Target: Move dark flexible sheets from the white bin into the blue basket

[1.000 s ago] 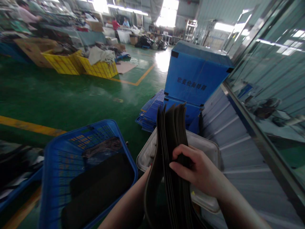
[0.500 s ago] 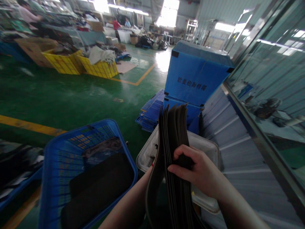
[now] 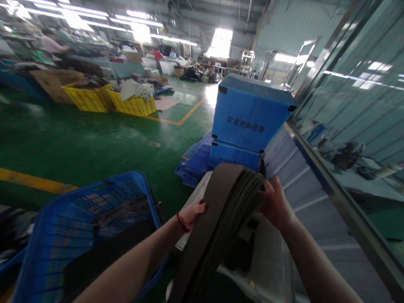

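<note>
A thick stack of dark grey-brown flat strips (image 3: 217, 198) slants across the middle, its layered edges fanned at the upper right. My left hand (image 3: 193, 213), a red cord round its wrist, is closed on the left side of the stack, thumb on the top strip. My right hand (image 3: 276, 206) is at the stack's upper right end, fingers apart and slightly blurred, some of them against the layered edges. Beneath the stack is a whitish plastic bin (image 3: 271, 256), largely covered. A blue plastic basket (image 3: 34, 256) at the left holds dark material (image 3: 104, 252).
Two blue boxes (image 3: 249, 113) stand stacked ahead, beside flat blue sheets (image 3: 197, 160). A metal-panelled wall with a window ledge (image 3: 334, 185) runs along the right. Yellow crates (image 3: 132, 103) stand across the green floor (image 3: 120, 143). Other people are in the far background.
The strips, upright before, now lean over with the broad face of the top strip showing. My left hand has come into view on their side. My right hand has moved right, to their end.
</note>
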A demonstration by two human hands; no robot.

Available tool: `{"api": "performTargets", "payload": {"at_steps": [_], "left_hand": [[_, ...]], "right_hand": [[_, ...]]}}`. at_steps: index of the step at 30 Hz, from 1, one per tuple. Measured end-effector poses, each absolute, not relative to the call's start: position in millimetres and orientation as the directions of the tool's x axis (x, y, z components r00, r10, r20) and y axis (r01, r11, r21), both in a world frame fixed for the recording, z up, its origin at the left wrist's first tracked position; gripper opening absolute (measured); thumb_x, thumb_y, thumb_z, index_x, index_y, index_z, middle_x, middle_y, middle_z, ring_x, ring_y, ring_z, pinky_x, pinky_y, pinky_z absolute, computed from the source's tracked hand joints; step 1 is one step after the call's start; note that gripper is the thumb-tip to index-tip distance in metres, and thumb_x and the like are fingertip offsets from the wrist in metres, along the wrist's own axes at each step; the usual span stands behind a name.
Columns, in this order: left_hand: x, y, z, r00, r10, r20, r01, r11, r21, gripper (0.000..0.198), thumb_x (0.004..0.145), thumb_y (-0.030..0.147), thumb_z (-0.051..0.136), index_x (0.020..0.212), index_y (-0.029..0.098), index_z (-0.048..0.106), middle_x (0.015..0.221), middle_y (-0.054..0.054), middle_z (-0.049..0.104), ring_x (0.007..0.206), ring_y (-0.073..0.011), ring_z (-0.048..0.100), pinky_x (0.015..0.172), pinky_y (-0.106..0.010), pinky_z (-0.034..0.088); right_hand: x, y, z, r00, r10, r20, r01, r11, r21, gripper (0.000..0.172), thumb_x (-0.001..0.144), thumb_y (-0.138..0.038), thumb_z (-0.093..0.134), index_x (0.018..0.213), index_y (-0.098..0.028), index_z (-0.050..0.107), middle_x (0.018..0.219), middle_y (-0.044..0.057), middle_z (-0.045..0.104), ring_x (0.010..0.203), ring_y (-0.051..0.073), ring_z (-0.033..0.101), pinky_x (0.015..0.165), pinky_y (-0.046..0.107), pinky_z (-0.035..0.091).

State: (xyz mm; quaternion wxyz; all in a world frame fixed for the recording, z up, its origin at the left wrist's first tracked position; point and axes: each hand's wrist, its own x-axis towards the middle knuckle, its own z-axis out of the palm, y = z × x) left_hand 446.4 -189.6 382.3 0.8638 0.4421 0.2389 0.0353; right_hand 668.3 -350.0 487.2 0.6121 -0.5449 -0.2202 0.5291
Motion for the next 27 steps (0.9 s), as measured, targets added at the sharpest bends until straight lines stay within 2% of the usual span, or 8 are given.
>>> {"api": "performTargets", "payload": {"at_steps": [2,5,8,11,16,19,23,27], "left_hand": [[434.7,-192.3,378.1,0.905,0.147,-0.399,0.206,0.670,0.713,0.095,0.044,0.047,0.090,0.127,0.018,0.054,0.117,-0.011,0.066,0.097,-0.0292,0.066,0.084,-0.040,0.054],[405.7,-211.7,360.1,0.836,0.017,-0.549,0.403,0.660,0.634,0.082,0.053,0.030,0.089,0.126,0.020,0.054,0.116,-0.010,0.067,0.102,-0.0295,0.066,0.090,-0.044,0.053],[375.7,-244.0,336.8,0.732,0.018,-0.681,0.530,0.613,0.586,0.078,0.052,0.026,0.091,0.122,0.022,0.056,0.117,-0.008,0.067,0.112,-0.0316,0.061,0.095,-0.047,0.051],[352.3,-270.7,324.4,0.623,0.082,-0.778,0.578,0.621,0.529,0.079,0.046,0.028,0.093,0.117,0.022,0.058,0.119,-0.007,0.067,0.116,-0.0317,0.059,0.095,-0.045,0.052],[322.0,-276.5,342.8,0.517,0.294,-0.804,0.628,0.507,0.590,0.085,0.042,0.036,0.092,0.118,0.022,0.057,0.120,-0.007,0.066,0.116,-0.0305,0.059,0.093,-0.037,0.053],[284.1,-262.5,361.1,0.515,0.326,-0.793,0.667,0.428,0.610,0.087,0.042,0.038,0.092,0.121,0.022,0.058,0.120,-0.006,0.066,0.115,-0.0307,0.059,0.093,-0.036,0.052],[178.7,-247.1,358.9,0.543,0.180,-0.820,0.718,0.408,0.565,0.069,0.047,0.043,0.089,0.109,0.022,0.069,0.109,-0.006,0.071,0.110,-0.0326,0.062,0.091,-0.039,0.052],[58.4,-247.3,316.1,0.438,0.228,-0.870,0.575,0.673,0.466,0.064,0.049,0.039,0.088,0.108,0.025,0.068,0.105,-0.004,0.071,0.097,-0.0272,0.067,0.072,-0.031,0.055]], "right_hand": [[689.1,-345.0,458.2,0.114,0.865,-0.489,-0.486,-0.381,-0.787,0.084,0.085,-0.080,0.024,0.141,-0.019,0.042,0.113,0.014,0.067,0.091,0.026,0.069,0.073,0.037,0.056],[684.7,-350.8,406.1,-0.166,0.771,-0.614,-0.439,-0.616,-0.654,0.079,0.083,-0.077,0.041,0.128,-0.014,0.057,0.109,0.015,0.069,0.098,0.027,0.068,0.086,0.039,0.053],[656.1,-364.2,355.8,-0.347,0.662,-0.664,-0.353,-0.748,-0.562,0.072,0.072,-0.048,0.077,0.134,-0.021,0.051,0.113,0.009,0.070,0.103,0.023,0.067,0.096,0.035,0.049],[625.8,-369.7,318.0,-0.465,0.599,-0.652,-0.325,-0.801,-0.503,0.083,0.067,-0.031,0.082,0.139,-0.023,0.042,0.117,0.009,0.069,0.103,0.025,0.068,0.095,0.039,0.051],[581.2,-353.8,290.1,-0.495,0.402,-0.770,-0.293,-0.912,-0.287,0.072,0.077,-0.049,0.070,0.137,-0.020,0.044,0.109,0.012,0.071,0.093,0.027,0.071,0.082,0.037,0.057],[553.2,-336.8,296.2,-0.539,0.445,-0.715,-0.278,-0.896,-0.348,0.069,0.074,-0.040,0.074,0.133,-0.015,0.047,0.107,0.014,0.072,0.097,0.030,0.070,0.083,0.039,0.056],[515.3,-304.7,312.6,-0.524,0.515,-0.679,-0.285,-0.857,-0.430,0.063,0.072,-0.034,0.077,0.127,-0.017,0.052,0.111,0.013,0.071,0.103,0.031,0.068,0.091,0.043,0.054],[469.0,-262.4,312.6,-0.418,0.498,-0.760,-0.229,-0.867,-0.442,0.059,0.074,-0.037,0.076,0.126,-0.020,0.053,0.110,0.012,0.071,0.101,0.032,0.069,0.088,0.044,0.056]]}}
